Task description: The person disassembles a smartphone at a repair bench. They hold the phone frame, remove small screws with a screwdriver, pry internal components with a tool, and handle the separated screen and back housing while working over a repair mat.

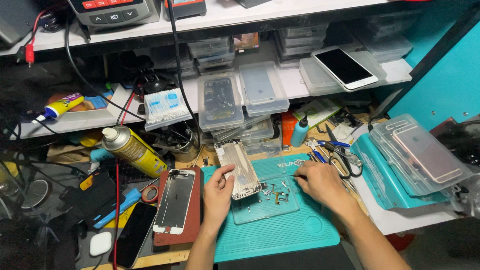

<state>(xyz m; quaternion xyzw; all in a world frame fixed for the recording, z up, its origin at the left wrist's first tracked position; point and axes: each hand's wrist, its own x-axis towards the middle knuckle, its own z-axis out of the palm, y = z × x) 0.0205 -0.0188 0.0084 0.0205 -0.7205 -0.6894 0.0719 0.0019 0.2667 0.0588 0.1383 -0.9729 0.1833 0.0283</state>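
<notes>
I'm looking at the phone shell [239, 168], a stripped silver back housing, propped at a tilt with its lower end on the clear plastic tray [265, 207] that sits on the teal mat [280, 232]. My left hand [218, 192] has it, thumb and fingers wrapped around its lower left edge, steadying it. My right hand [320, 181] is pinched shut on what looks like thin tweezers [298, 175] (too fine to be sure), tip pointing toward the tray. Tiny screws and parts [275, 192] lie scattered in the tray just beside the shell. I'd judge this as the small-parts stage: picking a piece to seat in the shell. That calls for a fine, steady pinch and a still shell. Further left, a detached screen [174, 200] rests on a red pad [192, 220], with a yellow spray can [132, 149] behind.
</notes>
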